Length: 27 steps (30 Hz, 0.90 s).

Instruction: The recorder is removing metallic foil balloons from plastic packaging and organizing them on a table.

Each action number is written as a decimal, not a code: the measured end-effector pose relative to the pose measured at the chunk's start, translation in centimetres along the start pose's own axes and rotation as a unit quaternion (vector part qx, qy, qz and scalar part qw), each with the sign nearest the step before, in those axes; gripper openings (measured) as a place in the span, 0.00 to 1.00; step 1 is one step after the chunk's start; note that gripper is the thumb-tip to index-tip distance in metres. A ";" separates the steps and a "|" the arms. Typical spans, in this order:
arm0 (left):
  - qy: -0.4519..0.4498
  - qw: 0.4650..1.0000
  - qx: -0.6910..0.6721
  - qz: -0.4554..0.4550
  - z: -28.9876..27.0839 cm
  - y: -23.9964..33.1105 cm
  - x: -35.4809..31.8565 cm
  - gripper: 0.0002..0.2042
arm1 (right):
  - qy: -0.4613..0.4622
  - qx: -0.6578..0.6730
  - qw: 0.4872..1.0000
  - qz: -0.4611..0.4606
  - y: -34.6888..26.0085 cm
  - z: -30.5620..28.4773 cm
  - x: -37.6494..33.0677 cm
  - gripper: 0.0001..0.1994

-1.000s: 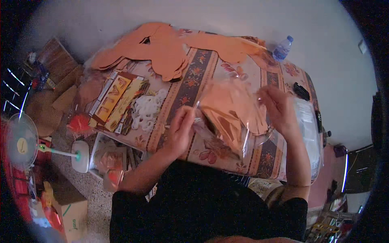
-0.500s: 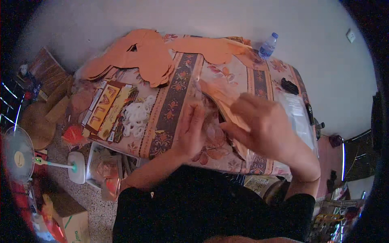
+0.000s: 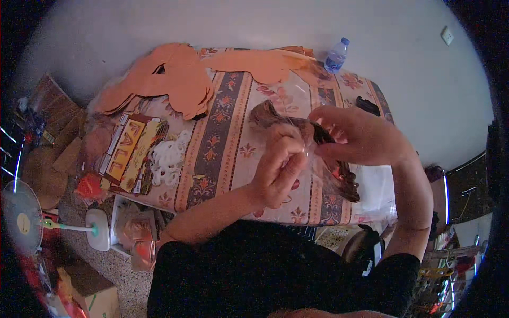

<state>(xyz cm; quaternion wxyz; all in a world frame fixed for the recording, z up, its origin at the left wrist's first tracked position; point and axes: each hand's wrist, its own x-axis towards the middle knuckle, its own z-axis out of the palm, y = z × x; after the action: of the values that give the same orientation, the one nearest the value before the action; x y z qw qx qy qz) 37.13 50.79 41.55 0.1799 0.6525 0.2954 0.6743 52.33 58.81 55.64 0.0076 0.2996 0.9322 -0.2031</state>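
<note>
A brown, glossy, curvy-edged cutout, seemingly wrapped in clear plastic, is held up at an angle over the table. My right hand grips its middle between thumb and fingers. Close beside it, my left hand has its fingers curled and appears to pinch the clear plastic near the cutout; the exact hold is hard to make out. One end of the cutout extends past the left hand's fingertips toward the far side of the table.
A patterned cloth covers the table. Orange cutouts lie stacked at the far left, more orange cutouts beside them. Printed cards, white looped cord, a water bottle and a black object surround the hands. A fan stands left.
The cutout has been lifted and turned, showing its brown side instead of orange. My left hand has moved right and its fingers have curled in; my right hand has shifted slightly right.
</note>
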 end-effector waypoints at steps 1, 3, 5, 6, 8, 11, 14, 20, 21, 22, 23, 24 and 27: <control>-0.011 0.999 0.000 0.030 0.0 -0.2 0.1 0.03 | -0.007 0.065 0.998 0.014 0.4 -0.2 0.0 0.20; -0.022 0.998 0.002 0.058 0.1 -0.2 0.1 0.03 | -0.016 0.130 0.991 0.025 1.3 0.1 0.1 0.19; -0.045 0.994 0.051 0.081 0.5 0.2 0.4 0.05 | 0.078 0.013 0.996 -0.049 1.9 1.1 0.3 0.21; -0.043 0.994 0.052 0.080 0.7 0.2 0.5 0.05 | 0.076 0.014 0.996 -0.050 1.2 1.3 0.2 0.21; -0.090 0.991 0.060 0.081 1.1 0.2 0.6 0.07 | 0.140 -0.168 0.972 -0.083 -0.6 1.6 0.0 0.20; -0.100 0.988 0.082 0.089 1.1 0.6 1.0 0.08 | 0.073 -0.082 0.991 -0.074 -0.2 0.9 0.5 0.19; -0.156 0.977 0.062 0.129 1.1 -0.1 0.8 0.10 | 0.034 -0.226 0.973 -0.016 0.5 1.3 0.4 0.17; -0.193 0.973 0.086 0.094 -2.8 1.1 0.9 0.14 | 0.175 -0.020 0.984 -0.037 3.2 0.3 -1.2 0.14; -0.131 0.978 0.144 0.079 -4.4 0.3 0.3 0.16 | 0.175 -0.019 0.984 -0.037 4.2 0.0 -1.6 0.14; -0.067 0.975 0.203 0.063 -6.1 -1.1 -0.7 0.18 | 0.199 0.034 0.978 0.060 5.6 -0.4 -1.9 0.14; 0.011 0.979 0.205 -0.019 -7.3 -2.5 -1.5 0.21 | 0.223 0.085 0.958 0.160 7.1 -0.8 -2.6 0.14; 0.088 0.969 0.205 -0.101 -7.9 -3.3 -1.9 0.23 | 0.244 0.134 0.926 0.256 8.6 -1.3 -3.5 0.15; 0.105 0.959 0.047 -0.261 -7.5 -3.2 -0.9 0.26 | 0.314 -0.237 0.920 -0.008 13.2 -1.5 -6.4 0.18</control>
<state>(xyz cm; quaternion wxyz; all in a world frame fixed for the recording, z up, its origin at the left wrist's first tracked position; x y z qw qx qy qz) 29.34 51.39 39.02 0.2867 0.4863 0.5039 0.6538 65.16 65.53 52.96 -0.2161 0.3302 0.9099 0.1278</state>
